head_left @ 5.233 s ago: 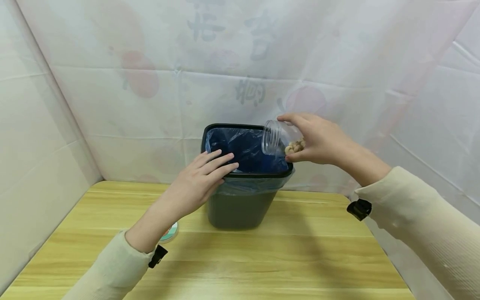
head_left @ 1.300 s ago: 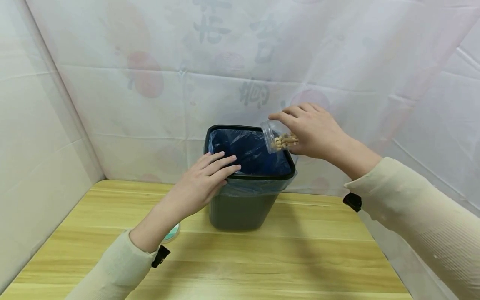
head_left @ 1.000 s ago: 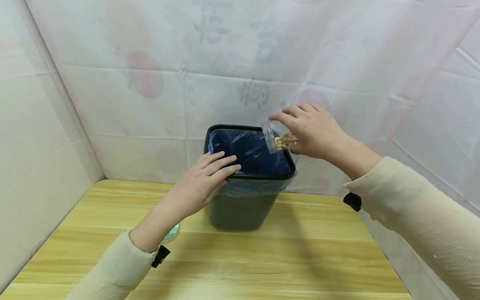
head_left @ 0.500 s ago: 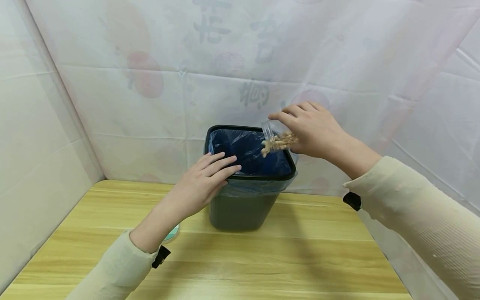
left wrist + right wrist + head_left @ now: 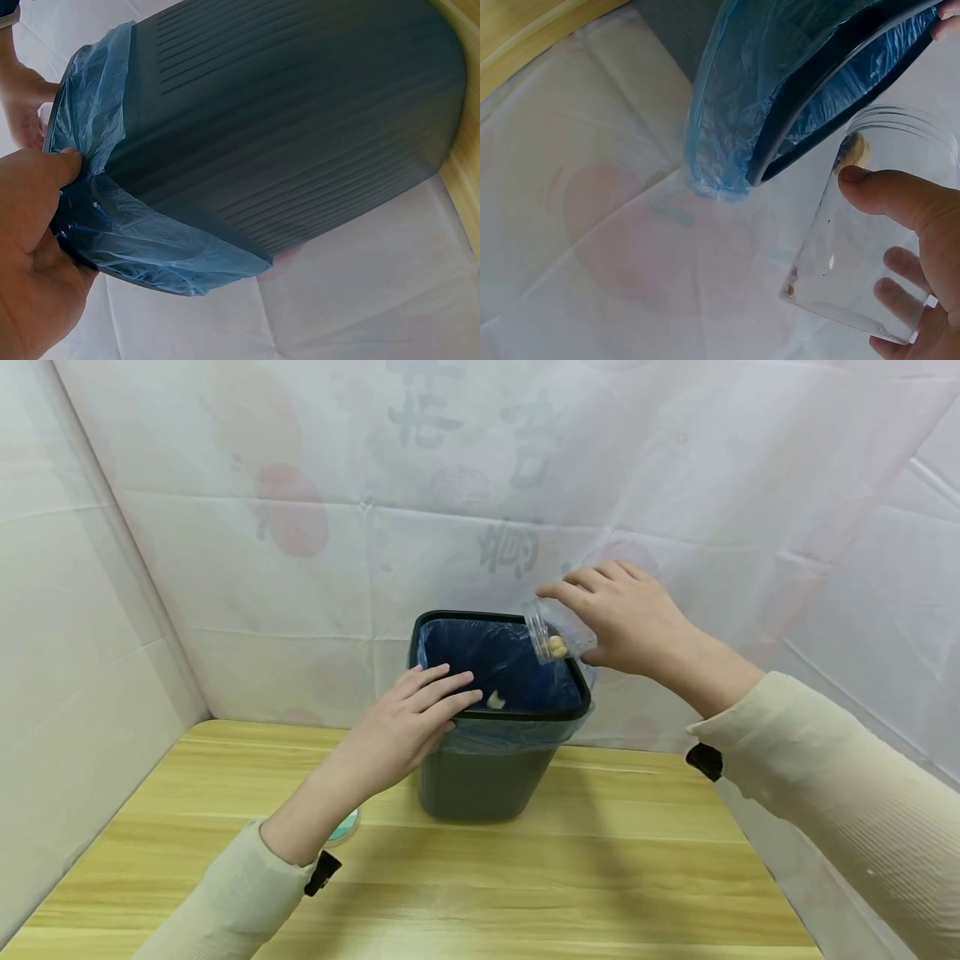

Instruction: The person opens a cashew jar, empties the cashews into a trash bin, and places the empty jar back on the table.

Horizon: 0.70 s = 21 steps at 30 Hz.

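Observation:
My right hand [image 5: 626,618] grips a clear plastic jar [image 5: 870,232], tilted with its mouth over the trash can's opening. A few pale tan, nut-like pieces [image 5: 557,647] sit near the jar's mouth, and small crumbs cling near its base in the right wrist view. One pale piece [image 5: 495,700] shows against the blue liner inside the can, close to the front rim. My left hand [image 5: 397,718] holds the front left rim of the dark grey trash can [image 5: 480,785], thumb outside over the blue bag [image 5: 165,240], fingers reaching over the opening.
A round lid [image 5: 343,827] with a teal print lies on the wooden table [image 5: 480,893], partly hidden behind my left forearm. Right behind the can hangs a white printed cloth [image 5: 420,552], with more cloth at both sides.
The jar has tilted further down at its mouth. Tan pieces slid to the mouth and dropped into the can, leaving just a few in the jar. The left hand holds still.

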{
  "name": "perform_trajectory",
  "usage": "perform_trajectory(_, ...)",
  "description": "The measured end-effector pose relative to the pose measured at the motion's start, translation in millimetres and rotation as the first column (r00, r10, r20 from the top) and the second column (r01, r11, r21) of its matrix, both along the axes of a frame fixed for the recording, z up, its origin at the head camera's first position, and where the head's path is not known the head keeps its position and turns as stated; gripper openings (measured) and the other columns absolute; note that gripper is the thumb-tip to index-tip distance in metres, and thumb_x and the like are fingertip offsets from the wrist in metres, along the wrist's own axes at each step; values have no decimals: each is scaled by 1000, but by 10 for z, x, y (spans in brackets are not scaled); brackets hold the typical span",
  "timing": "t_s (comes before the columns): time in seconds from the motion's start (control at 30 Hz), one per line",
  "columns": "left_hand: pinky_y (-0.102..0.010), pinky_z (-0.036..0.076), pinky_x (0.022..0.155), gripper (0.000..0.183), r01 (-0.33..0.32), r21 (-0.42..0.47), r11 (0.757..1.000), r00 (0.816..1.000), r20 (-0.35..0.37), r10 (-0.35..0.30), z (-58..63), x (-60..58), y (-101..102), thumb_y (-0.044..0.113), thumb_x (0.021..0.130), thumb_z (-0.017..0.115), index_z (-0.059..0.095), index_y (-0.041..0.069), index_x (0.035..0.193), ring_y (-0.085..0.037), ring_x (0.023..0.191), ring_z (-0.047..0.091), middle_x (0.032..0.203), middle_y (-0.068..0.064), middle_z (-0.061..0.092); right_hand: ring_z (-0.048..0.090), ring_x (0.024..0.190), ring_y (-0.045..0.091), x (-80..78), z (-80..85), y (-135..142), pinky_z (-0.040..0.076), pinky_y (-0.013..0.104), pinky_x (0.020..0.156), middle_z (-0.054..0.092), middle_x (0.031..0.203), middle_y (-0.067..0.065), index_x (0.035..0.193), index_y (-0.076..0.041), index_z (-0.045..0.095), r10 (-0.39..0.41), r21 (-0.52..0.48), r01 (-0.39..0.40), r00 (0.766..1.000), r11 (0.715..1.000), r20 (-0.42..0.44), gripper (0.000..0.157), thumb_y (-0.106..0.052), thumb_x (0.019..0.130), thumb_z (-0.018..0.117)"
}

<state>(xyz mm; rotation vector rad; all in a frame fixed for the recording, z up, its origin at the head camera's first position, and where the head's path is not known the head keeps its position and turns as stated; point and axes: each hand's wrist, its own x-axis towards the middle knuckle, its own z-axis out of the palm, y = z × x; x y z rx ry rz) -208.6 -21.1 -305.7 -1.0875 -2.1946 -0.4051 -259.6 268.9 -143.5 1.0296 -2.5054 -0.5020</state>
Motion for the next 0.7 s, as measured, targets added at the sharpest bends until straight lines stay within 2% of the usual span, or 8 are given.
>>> perform_trajectory(0.47, -51, 29, 119, 48, 8, 8, 1000, 1000, -15, -8, -7, -21, 1, 17, 100, 62, 52, 18, 147, -28, 144, 39, 152, -4, 48, 48, 125, 40, -1, 20, -35, 33, 57, 112, 54, 139, 15, 148, -16, 45, 20, 12, -20, 1000, 1000, -3, 96, -23, 66, 95)
perform_trajectory(0.7, -51, 28, 119, 47, 0, 2, 1000, 1000, 0, 0, -3, -19, -2, 17, 101, 61, 52, 18, 147, -27, 145, 38, 153, -3, 47, 49, 126, 39, -2, 24, -73, 32, 56, 113, 55, 138, 15, 146, -17, 48, 38, 32, -37, 999, 999, -21, 96, -21, 64, 96)
